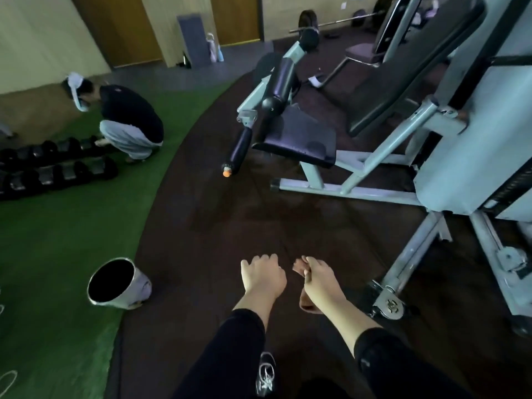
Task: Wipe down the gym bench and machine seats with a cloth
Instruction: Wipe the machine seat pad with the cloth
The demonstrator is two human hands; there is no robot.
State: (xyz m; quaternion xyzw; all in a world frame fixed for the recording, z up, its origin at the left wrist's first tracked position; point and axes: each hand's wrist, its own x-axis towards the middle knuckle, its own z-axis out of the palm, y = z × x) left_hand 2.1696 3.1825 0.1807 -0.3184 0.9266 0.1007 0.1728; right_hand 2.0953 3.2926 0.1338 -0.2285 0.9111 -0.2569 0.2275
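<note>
Now my right hand (319,276) has its grip closed on the brown folded cloth (308,300) (it hangs below my wrist), and my left hand (263,276) curls loosely beside it, holding nothing. Both are well short of the dark padded machine seat (299,136) ahead.

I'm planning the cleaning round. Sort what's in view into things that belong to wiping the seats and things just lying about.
For the job:
- brown cloth, gripped in the right hand
- dark padded machine seat on the grey metal frame
- long dark padded backrest

Just lying about:
- metal bucket, on the green turf
- black dumbbells, in rows
- barbell, far back
</note>
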